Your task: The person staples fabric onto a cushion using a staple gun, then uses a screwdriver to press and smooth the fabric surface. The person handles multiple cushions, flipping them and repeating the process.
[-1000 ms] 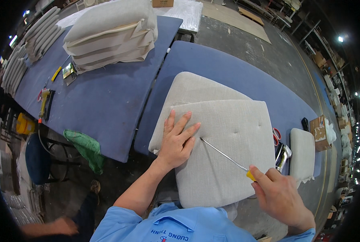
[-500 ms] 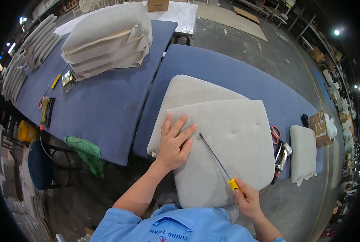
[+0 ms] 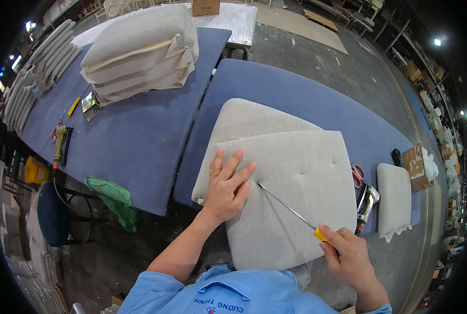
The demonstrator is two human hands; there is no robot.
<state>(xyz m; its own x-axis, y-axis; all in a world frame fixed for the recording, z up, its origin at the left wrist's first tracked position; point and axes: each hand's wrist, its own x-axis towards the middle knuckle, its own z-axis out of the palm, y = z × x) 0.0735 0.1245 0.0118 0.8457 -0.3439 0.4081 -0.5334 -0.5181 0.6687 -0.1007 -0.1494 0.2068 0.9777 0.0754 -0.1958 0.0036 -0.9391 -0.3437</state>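
Right hand (image 3: 351, 256) has drawn the long needle (image 3: 286, 206) lower on the cushion (image 3: 296, 178).

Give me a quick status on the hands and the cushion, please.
Left hand flat on grey cushion. Right hand grips long yellow-handled tool, tip at the cover. Nothing blocking.

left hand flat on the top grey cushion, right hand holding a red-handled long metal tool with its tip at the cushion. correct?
Not quite: in the head view the handle of the long metal tool is yellow, not red. The rest holds: the left hand lies flat on the top grey cushion, and the right hand holds the tool.
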